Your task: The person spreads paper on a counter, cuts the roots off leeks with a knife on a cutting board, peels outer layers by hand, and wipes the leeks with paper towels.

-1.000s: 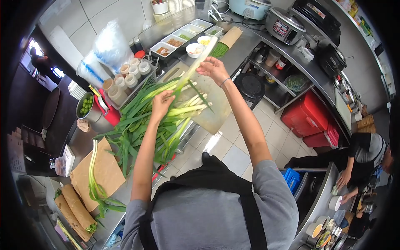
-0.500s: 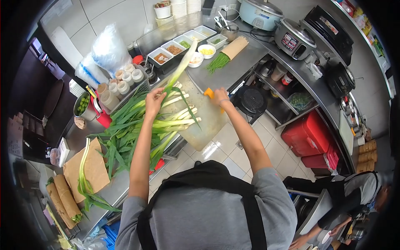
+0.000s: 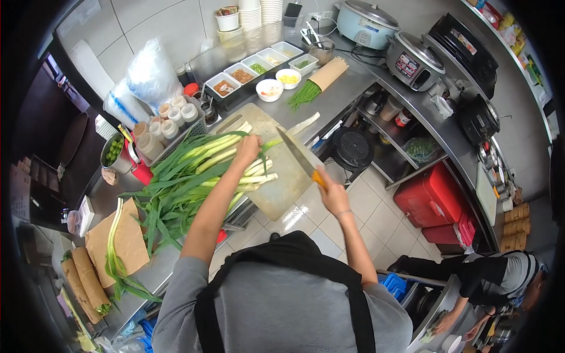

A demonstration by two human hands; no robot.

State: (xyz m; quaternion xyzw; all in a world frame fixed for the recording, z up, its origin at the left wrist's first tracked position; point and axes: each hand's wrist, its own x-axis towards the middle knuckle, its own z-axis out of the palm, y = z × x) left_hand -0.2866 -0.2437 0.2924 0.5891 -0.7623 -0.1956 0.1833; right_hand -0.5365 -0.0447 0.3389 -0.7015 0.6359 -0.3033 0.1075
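My left hand (image 3: 249, 149) is closed around the green part of a leek, whose white end (image 3: 303, 125) points right past the edge of the cutting board (image 3: 288, 191). In my right hand (image 3: 334, 195) is a knife (image 3: 299, 153) with an orange handle. Its blade slants up and left, its tip by the held leek; I cannot tell whether it touches. Under and beside my left forearm lies a pile of leeks (image 3: 194, 167), their white ends over the board and their green leaves spread left across the counter.
Small tubs of toppings (image 3: 242, 75), two white bowls (image 3: 269, 90) and paper-wrapped chives (image 3: 315, 83) stand behind the board. A squeeze-bottle basket (image 3: 170, 126) is at the back left. One leek lies on brown paper (image 3: 132, 235). Another person (image 3: 488, 282) works at lower right.
My left hand has swung the leek from pointing up and away to lying rightward across the board. My right hand has moved nearer to me, and the knife blade now shows by the leek.
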